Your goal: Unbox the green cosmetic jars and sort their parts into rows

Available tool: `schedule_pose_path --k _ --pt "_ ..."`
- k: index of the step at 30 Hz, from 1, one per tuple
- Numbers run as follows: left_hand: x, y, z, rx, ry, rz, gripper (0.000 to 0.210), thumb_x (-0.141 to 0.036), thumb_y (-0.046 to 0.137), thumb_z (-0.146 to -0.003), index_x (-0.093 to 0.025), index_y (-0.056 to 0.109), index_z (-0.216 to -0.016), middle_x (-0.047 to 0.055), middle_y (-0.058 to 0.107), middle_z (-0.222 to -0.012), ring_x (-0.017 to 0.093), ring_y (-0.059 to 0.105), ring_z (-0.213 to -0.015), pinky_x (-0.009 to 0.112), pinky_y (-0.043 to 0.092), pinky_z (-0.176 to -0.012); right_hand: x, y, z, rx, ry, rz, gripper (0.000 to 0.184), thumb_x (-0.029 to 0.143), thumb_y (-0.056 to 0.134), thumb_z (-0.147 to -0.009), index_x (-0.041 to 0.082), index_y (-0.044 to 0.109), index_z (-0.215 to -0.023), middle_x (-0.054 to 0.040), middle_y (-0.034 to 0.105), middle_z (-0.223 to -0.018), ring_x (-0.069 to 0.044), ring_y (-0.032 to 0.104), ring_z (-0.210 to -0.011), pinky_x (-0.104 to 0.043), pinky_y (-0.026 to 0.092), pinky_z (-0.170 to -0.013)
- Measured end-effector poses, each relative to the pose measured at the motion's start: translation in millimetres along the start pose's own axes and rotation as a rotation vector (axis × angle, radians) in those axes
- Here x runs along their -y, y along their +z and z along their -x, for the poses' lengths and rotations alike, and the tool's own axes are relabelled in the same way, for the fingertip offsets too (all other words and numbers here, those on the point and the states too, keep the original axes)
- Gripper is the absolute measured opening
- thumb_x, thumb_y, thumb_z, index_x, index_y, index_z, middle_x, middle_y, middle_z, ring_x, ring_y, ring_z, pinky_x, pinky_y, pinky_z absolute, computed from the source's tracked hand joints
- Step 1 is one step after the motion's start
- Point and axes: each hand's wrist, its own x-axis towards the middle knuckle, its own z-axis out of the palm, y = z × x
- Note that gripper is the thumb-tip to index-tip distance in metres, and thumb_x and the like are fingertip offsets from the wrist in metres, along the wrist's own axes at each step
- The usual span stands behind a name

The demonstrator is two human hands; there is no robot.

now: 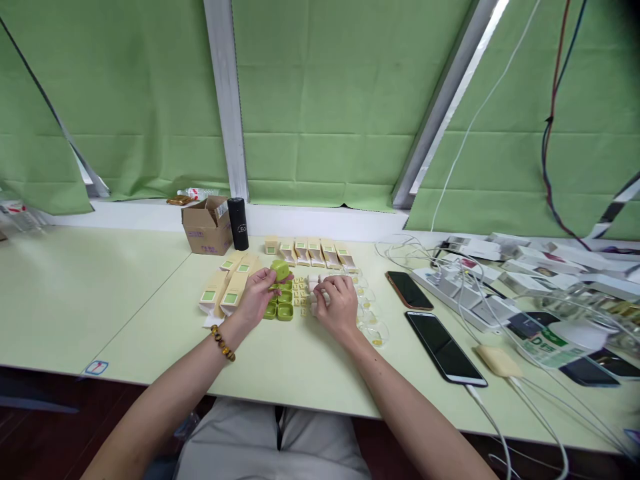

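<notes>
My left hand is closed around a small green square case, lifted over rows of like green open-topped cases. My right hand has its fingers pinched together above some small white pieces; whatever lies between the fingertips is hidden. Small yellow squares lie in rows between my hands. Just right of my right hand are clear round plastic pieces with yellow bits in them. Cream cartons with green windows lie left of my left hand.
More cream cartons line up behind the work. A brown cardboard box and a black bottle stand at the back. To the right lie phones, a power strip and tangled white cables. Green blinds hang behind.
</notes>
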Motion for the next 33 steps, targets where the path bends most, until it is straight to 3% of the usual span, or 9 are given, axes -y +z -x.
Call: schedule_pose_path --k 5,7,9,13,16,20,27,33 --pt "-20 0.5 5 -0.045 0.141 -0.282 0.040 -0.053 0.088 -0.071 -0.020 0.067 -0.079 0.007 0.072 -0.088 0.022 0.068 -0.087 0.037 0.055 -0.077 -1 1 0 0.001 0.005 -0.011 0.014 0.011 0.063 -0.089 0.022 0.068 -0.083 -0.0075 0.067 -0.094 -0.026 0.053 -0.096 -0.039 0.043 -0.080" --pt "-23 -3.6 16 -0.058 0.243 -0.505 0.031 -0.050 0.087 -0.075 -0.022 0.074 -0.077 0.009 0.074 -0.100 0.027 0.065 -0.104 0.047 0.055 -0.093 0 1 0 0.002 0.001 -0.011 0.013 0.012 0.063 -0.089 0.022 0.068 -0.084 -0.0077 0.067 -0.094 -0.026 0.052 -0.095 -0.039 0.043 -0.080" --pt "-22 -8.3 32 -0.005 0.374 -0.782 0.017 -0.041 0.084 -0.082 -0.027 0.079 -0.074 0.008 0.073 -0.116 0.032 0.051 -0.127 0.056 0.044 -0.110 2 1 -1 0.002 -0.010 -0.012 0.013 0.012 0.063 -0.090 0.022 0.068 -0.084 -0.0078 0.068 -0.094 -0.026 0.052 -0.095 -0.039 0.044 -0.079" --pt "-11 -13.4 68 0.081 0.563 -1.179 0.011 -0.029 0.081 -0.086 -0.032 0.082 -0.076 0.008 0.067 -0.123 0.034 0.042 -0.127 0.057 0.042 -0.106 3 3 0 0.019 -0.027 -0.015 0.012 0.012 0.064 -0.090 0.022 0.069 -0.085 -0.0079 0.067 -0.093 -0.026 0.053 -0.095 -0.040 0.045 -0.079" --pt "1 -12.5 83 0.193 0.549 -1.342 0.009 -0.030 0.080 -0.087 -0.030 0.082 -0.078 0.009 0.068 -0.101 0.030 0.048 -0.107 0.050 0.043 -0.092 4 3 2 0.032 -0.026 -0.017 0.012 0.012 0.064 -0.090 0.022 0.070 -0.086 -0.0078 0.067 -0.093 -0.026 0.054 -0.096 -0.041 0.046 -0.081" --pt "14 -9.4 84 0.300 0.479 -1.415 0.015 -0.030 0.076 -0.091 -0.028 0.079 -0.076 0.007 0.066 -0.076 0.026 0.052 -0.090 0.044 0.037 -0.082 5 3 2 0.032 -0.037 -0.017 0.012 0.012 0.064 -0.090 0.022 0.069 -0.086 -0.0076 0.066 -0.093 -0.026 0.054 -0.096 -0.040 0.046 -0.081" --pt "20 -3.3 77 0.309 0.369 -1.475 0.032 -0.033 0.071 -0.093 -0.022 0.070 -0.063 0.008 0.070 -0.071 0.027 0.061 -0.082 0.043 0.034 -0.080 8 0 2 0.056 -0.039 -0.018 0.012 0.012 0.065 -0.089 0.022 0.069 -0.086 -0.0072 0.065 -0.091 -0.026 0.053 -0.095 -0.039 0.045 -0.081" --pt "19 -2.6 78 0.303 0.353 -1.512 0.031 -0.034 0.066 -0.094 -0.022 0.069 -0.065 0.009 0.070 -0.068 0.027 0.063 -0.076 0.043 0.037 -0.081 9 0 2 0.060 -0.035 -0.027 0.013 0.011 0.064 -0.089 0.023 0.069 -0.086 -0.0071 0.065 -0.092 -0.025 0.053 -0.094 -0.039 0.044 -0.080"
